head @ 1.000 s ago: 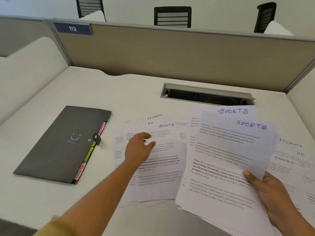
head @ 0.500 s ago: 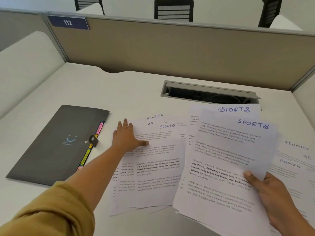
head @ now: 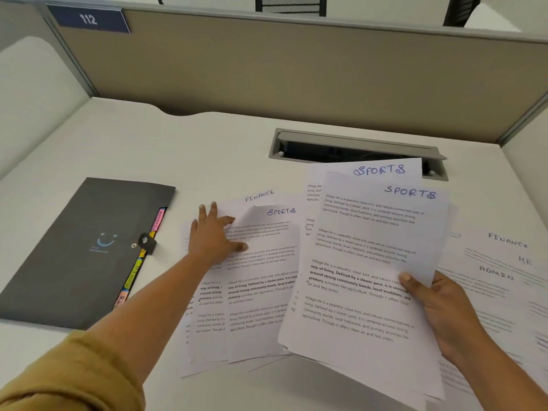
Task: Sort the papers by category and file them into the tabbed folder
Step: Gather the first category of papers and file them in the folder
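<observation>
- Left hand: one, laid flat with its fingers straight and spread on the left pile of papers, gripping nothing. The thumb lies across the left edge of the pile's top sheet, headed SPORTS. That sheet's upper left corner curls up just beside the forefinger.
- Right hand: one, clasping the held sheaf at its right edge, thumb on top and fingers beneath.
- Held sheaf: two SPORTS headings can be read, one on the front sheet and one on the back sheet, which projects at the end farthest from the grip. More sheet edges fan out at the near end; their number cannot be told.
- Left pile: one FINANCE heading shows on a lower sheet, just beyond the left hand's fingertips.
- Right pile: flat on the desk, outward of the right hand. It shows three headings: one FINANCE, one HR and one ADMIN.
- Headings in all: three SPORTS, two FINANCE, one HR, one ADMIN.
- Tabbed folder: one, dark grey, closed and flat on the desk, outward of the left hand, near the left pile but apart from it. One strap clasp sits on the edge facing that hand, and coloured tabs in pink, yellow and orange run along the same edge. The clasp covers part of the row, so the tabs cannot be counted.
- Surroundings: one cable hatch beyond the held sheaf, and one partition bearing one number plate marked 112.
</observation>
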Available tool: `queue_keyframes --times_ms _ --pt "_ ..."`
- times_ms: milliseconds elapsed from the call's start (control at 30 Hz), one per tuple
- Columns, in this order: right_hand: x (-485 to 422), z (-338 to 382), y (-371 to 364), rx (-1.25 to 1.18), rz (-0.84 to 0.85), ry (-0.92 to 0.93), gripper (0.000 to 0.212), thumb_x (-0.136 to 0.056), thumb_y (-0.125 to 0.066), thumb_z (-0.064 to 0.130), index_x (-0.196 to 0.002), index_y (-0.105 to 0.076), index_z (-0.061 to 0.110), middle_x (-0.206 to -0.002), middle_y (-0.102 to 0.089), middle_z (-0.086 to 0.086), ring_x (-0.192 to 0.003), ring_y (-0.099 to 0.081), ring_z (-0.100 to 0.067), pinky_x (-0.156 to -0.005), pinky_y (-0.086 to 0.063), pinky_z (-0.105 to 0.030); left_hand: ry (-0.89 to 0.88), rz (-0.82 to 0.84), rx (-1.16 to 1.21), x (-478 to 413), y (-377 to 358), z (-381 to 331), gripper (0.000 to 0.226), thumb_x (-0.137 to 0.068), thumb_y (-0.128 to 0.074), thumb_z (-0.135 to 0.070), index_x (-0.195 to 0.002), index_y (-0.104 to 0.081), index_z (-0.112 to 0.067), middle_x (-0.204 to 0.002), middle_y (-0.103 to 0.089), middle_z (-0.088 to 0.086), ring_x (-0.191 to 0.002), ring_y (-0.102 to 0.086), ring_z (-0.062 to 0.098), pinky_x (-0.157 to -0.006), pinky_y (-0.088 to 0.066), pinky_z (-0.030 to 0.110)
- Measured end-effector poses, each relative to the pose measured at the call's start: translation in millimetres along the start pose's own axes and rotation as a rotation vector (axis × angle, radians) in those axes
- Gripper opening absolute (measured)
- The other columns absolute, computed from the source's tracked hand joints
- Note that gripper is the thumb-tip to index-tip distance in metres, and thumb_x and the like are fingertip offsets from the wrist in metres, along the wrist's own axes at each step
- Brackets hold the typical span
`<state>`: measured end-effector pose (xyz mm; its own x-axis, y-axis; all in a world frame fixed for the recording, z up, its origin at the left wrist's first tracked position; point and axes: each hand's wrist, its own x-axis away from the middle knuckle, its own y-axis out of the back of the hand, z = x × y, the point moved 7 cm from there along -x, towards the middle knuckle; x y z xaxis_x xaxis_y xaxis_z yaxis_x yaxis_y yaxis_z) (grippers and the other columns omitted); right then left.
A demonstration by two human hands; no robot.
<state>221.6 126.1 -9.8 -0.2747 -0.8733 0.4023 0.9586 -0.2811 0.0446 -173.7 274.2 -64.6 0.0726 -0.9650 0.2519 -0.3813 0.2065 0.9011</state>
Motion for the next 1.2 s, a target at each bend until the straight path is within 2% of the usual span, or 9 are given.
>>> queue_keyframes --times_ms 67,133,233,333,400,467,700,1000,1200 --pt "-2.3 1.1 -2.2 -0.014 0.011 0.001 0.025 -0.078 -0.077 0.027 -0.101 -0.075 0.018 -0.097 -0.078 -0.002 -0.09 -0.075 -0.025 -0.065 -0.06 -0.028 -0.034 -0.082 0.062 4.8 5.2 -8.3 0.073 -0.068 -0.085 -0.041 -0.133 -0.056 -0.024 -0.162 -0.017 0.003 -0.15 0.0 0.023 -0.121 -0.008 0.045" --pt "-3.8 3.1 -3.2 -0.01 0.026 0.017 0.06 -0.051 -0.09 0.052 -0.1 -0.077 0.019 -0.1 -0.078 -0.003 -0.092 -0.075 -0.025 -0.071 -0.062 -0.033 -0.038 -0.176 0.254 12.5 12.1 -14.8 0.052 -0.072 -0.084 -0.028 -0.121 -0.064 -0.021 -0.151 -0.041 0.001 -0.144 -0.028 0.022 -0.115 -0.029 0.043" --pt "-2.6 6.6 -3.1 -0.051 0.04 0.04 0.08 -0.03 -0.091 0.061 -0.098 -0.078 0.022 -0.101 -0.078 -0.006 -0.09 -0.075 -0.025 -0.072 -0.062 -0.034 0.027 -0.212 0.608 22.4 19.8 -22.7 0.027 -0.083 -0.075 -0.018 -0.108 -0.066 -0.018 -0.111 -0.071 0.003 -0.097 -0.068 0.023 -0.083 -0.057 0.039" --pt "-1.5 7.8 -0.4 -0.075 0.049 0.038 0.054 -0.05 -0.089 0.042 -0.097 -0.078 0.018 -0.105 -0.077 -0.009 -0.087 -0.076 -0.023 -0.066 -0.062 -0.03 0.019 -0.224 0.801 33.2 32.4 -35.0 0.015 -0.088 -0.07 -0.016 -0.102 -0.065 -0.019 -0.094 -0.073 0.0 -0.083 -0.071 0.023 -0.07 -0.06 0.038" --pt "2.1 9.4 -0.7 -0.094 0.066 0.041 0.056 -0.05 -0.089 0.043 -0.098 -0.077 0.018 -0.104 -0.077 -0.01 -0.087 -0.076 -0.024 -0.065 -0.062 -0.03 0.012 -0.209 0.936 41.4 39.6 -42.7 0.008 -0.091 -0.067 -0.018 -0.098 -0.069 -0.018 -0.089 -0.074 0.0 -0.082 -0.072 0.024 -0.066 -0.059 0.034" --pt "6.1 11.0 0.6 -0.082 0.058 0.053 0.068 -0.04 -0.092 0.052 -0.098 -0.078 0.019 -0.101 -0.078 -0.008 -0.087 -0.076 -0.026 -0.064 -0.062 -0.031 0.0 -0.191 1.057 48.7 45.0 -50.0 0.009 -0.093 -0.064 -0.019 -0.099 -0.07 -0.017 -0.091 -0.075 0.002 -0.082 -0.072 0.024 -0.069 -0.06 0.036" --pt "18.1 29.2 -13.5 -0.198 0.137 0.082 0.038 -0.079 -0.065 0.021 -0.116 -0.068 0.013 -0.106 -0.076 -0.012 -0.092 -0.074 -0.031 -0.072 -0.063 -0.038 -0.085 -0.07 1.258 75.4 67.4 -87.5 0.014 -0.095 -0.06 -0.022 -0.1 -0.069 -0.013 -0.093 -0.075 0.01 -0.079 -0.071 0.028 -0.072 -0.06 0.043" --pt "23.6 69.7 -32.8 -0.224 0.182 0.154 0.03 -0.081 -0.065 0.018 -0.11 -0.07 0.009 -0.103 -0.076 -0.017 -0.086 -0.075 -0.031 -0.067 -0.062 -0.037 -0.118 0.149 1.47 107.3 87.0 -138.9 0.018 -0.093 -0.058 -0.003 -0.107 -0.069 -0.005 -0.093 -0.075 0.018 -0.074 -0.073 0.033 -0.064 -0.061 0.045" --pt "30.0 68.5 -28.5 -0.274 0.125 0.156 0.033 -0.08 -0.068 0.019 -0.111 -0.069 0.006 -0.103 -0.076 -0.017 -0.089 -0.074 -0.035 -0.071 -0.062 -0.044 -0.013 0.124 1.575 112.8 82.3 -137.1 0.025 -0.094 -0.061 -0.024 -0.112 -0.066 -0.007 -0.107 -0.073 0.017 -0.087 -0.072 0.032 -0.074 -0.059 0.048"
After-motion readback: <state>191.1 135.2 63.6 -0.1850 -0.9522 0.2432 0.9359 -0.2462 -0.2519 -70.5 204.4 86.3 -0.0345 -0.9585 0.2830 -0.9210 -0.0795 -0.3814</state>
